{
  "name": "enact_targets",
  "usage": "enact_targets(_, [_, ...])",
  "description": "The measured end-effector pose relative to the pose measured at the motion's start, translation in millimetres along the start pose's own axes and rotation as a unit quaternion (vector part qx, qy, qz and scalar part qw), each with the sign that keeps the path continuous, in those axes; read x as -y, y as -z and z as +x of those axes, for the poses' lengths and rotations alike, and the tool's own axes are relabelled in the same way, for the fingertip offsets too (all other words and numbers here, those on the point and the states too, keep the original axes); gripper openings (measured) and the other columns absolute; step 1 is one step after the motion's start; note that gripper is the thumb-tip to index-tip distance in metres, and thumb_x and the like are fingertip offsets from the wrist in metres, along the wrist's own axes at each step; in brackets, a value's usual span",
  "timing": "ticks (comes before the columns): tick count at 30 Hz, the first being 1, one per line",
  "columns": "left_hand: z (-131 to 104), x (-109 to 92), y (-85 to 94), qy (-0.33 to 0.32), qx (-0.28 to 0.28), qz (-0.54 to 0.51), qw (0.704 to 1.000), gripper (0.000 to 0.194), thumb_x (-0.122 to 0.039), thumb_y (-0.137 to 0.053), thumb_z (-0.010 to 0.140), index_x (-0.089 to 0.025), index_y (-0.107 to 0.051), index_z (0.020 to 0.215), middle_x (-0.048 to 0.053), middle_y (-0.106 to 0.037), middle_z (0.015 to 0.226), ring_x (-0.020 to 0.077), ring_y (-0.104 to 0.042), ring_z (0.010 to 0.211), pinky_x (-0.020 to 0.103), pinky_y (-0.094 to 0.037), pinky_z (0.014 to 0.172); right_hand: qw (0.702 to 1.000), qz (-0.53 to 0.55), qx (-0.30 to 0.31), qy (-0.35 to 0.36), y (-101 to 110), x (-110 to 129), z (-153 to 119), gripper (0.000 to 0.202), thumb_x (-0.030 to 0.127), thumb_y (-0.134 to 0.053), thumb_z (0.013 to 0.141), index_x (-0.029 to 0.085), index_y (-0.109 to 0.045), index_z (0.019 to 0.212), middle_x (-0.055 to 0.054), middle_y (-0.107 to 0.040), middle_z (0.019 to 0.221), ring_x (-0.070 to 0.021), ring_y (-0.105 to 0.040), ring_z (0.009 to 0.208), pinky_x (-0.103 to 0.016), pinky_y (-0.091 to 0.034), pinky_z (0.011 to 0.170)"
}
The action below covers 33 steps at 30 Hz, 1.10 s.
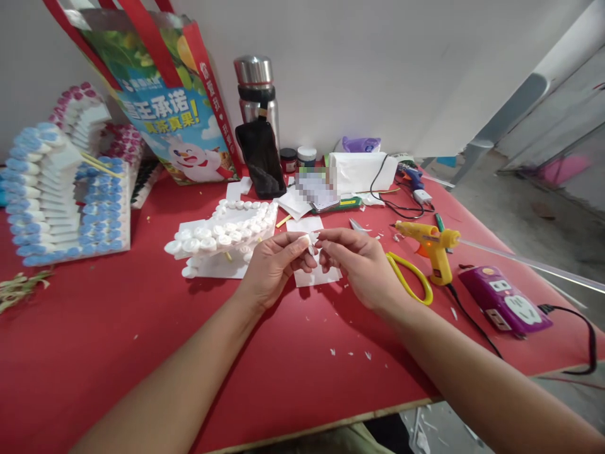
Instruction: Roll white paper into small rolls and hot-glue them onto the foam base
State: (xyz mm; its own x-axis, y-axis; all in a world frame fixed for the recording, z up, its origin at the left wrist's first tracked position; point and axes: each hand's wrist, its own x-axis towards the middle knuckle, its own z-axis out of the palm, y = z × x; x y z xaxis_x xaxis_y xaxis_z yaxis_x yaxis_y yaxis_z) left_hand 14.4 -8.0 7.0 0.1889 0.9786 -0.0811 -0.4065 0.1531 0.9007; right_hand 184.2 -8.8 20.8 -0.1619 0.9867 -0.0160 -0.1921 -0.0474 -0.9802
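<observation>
Over the middle of the red table, my left hand (pixel 276 261) pinches a small white paper piece (pixel 311 242), which looks partly rolled. Closed at the fingertips, my right hand (pixel 359 258) grips the other side of that piece. White paper sheets (pixel 309 279) lie flat beneath my hands. Close by on the left stands a white structure (pixel 222 234) edged with rows of small white paper rolls. Scissors (pixel 410 277) with yellow handles lie by my right wrist, their blades partly hidden behind the hand.
At right are a yellow glue gun (pixel 428 239) with a lit orange spot and a purple power strip (pixel 508 301). Behind stand a phone (pixel 261 157), a steel flask (pixel 255 75) and a printed bag (pixel 165 101). Blue-and-white roll-covered structures (pixel 47 195) stand left. Paper scraps dot the table.
</observation>
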Motion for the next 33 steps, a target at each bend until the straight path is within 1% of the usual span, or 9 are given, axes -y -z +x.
enact_targets(3, [0.8,0.9,0.3,0.001,-0.005,0.008,1.0,0.023,-0.033,-0.081,0.08,-0.013,-0.072,0.086,0.003,-0.07,0.064,0.0104,-0.062,0.057,0.022,-0.05,0.059,1.0,-0.011,0.007,0.008,1.0,-1.5,0.6,0.017,0.026,-0.072,0.081,0.017,-0.075,0.095,-0.001,-0.07,0.075,-0.0133,-0.064,0.068,-0.031,-0.054,0.068])
enact_targets(7, [1.6,2.8,0.9,-0.001,-0.014,0.005,1.0,0.023,-0.032,-0.083,0.078,-0.014,-0.072,0.087,0.002,-0.071,0.066,0.0099,-0.062,0.056,0.022,-0.051,0.059,0.999,-0.032,0.015,0.029,1.6,-2.0,-0.5,0.017,0.026,-0.069,0.083,0.017,-0.075,0.096,-0.001,-0.071,0.077,-0.0134,-0.064,0.067,-0.031,-0.054,0.067])
enact_targets(12, [0.6,4.1,2.7,-0.004,-0.005,0.011,1.0,0.019,-0.029,-0.081,0.081,-0.014,-0.072,0.09,0.003,-0.071,0.064,0.0106,-0.065,0.057,0.021,-0.052,0.06,0.998,-0.037,0.012,0.044,0.3,-1.3,-1.7,0.014,0.024,-0.069,0.083,0.017,-0.076,0.093,0.0,-0.069,0.074,-0.0132,-0.063,0.066,-0.031,-0.053,0.068])
enact_targets(14, [0.4,4.0,3.3,-0.013,-0.006,0.014,1.0,0.017,-0.027,-0.081,0.081,-0.015,-0.072,0.089,0.002,-0.072,0.064,0.0109,-0.066,0.058,0.021,-0.053,0.06,0.998,-0.038,0.015,0.053,-0.5,-1.2,-2.0,0.013,0.024,-0.069,0.084,0.018,-0.077,0.092,-0.001,-0.069,0.077,-0.0126,-0.063,0.066,-0.032,-0.054,0.068])
enact_targets(19, [0.5,2.9,2.4,-0.035,-0.025,0.014,0.999,0.017,-0.026,-0.084,0.078,-0.017,-0.072,0.086,0.0,-0.071,0.065,0.0106,-0.066,0.057,0.021,-0.053,0.059,0.996,-0.042,0.023,0.069,-2.9,-0.6,-3.7,0.016,0.022,-0.068,0.084,0.022,-0.079,0.095,-0.002,-0.069,0.093,-0.0113,-0.062,0.068,-0.032,-0.055,0.068])
enact_targets(24, [-0.3,2.2,-0.3,-0.046,-0.036,0.017,0.998,0.02,-0.026,-0.086,0.074,-0.017,-0.071,0.084,-0.001,-0.071,0.065,0.0106,-0.065,0.056,0.021,-0.052,0.059,0.994,-0.059,0.028,0.093,-2.9,-1.8,-4.7,0.021,0.017,-0.065,0.084,0.025,-0.082,0.095,-0.002,-0.068,0.092,-0.0111,-0.061,0.071,-0.03,-0.056,0.066])
enact_targets(28, [-0.4,2.3,-0.5,-0.05,-0.033,0.016,0.998,0.021,-0.026,-0.087,0.073,-0.017,-0.071,0.083,-0.002,-0.069,0.062,0.0106,-0.065,0.055,0.021,-0.052,0.058,0.989,-0.066,0.033,0.125,-1.4,-5.8,-3.6,0.024,0.017,-0.064,0.086,0.027,-0.083,0.098,-0.004,-0.069,0.094,-0.0131,-0.062,0.076,-0.03,-0.056,0.066])
enact_targets(33, [-0.2,3.0,1.1,-0.056,-0.027,0.019,0.998,0.021,-0.026,-0.086,0.075,-0.017,-0.069,0.084,-0.002,-0.07,0.062,0.0102,-0.065,0.056,0.021,-0.052,0.059,0.985,-0.087,0.037,0.147,0.1,-10.1,-2.0,0.029,0.014,-0.063,0.087,0.03,-0.082,0.102,-0.004,-0.069,0.096,-0.0144,-0.063,0.081,-0.03,-0.056,0.066])
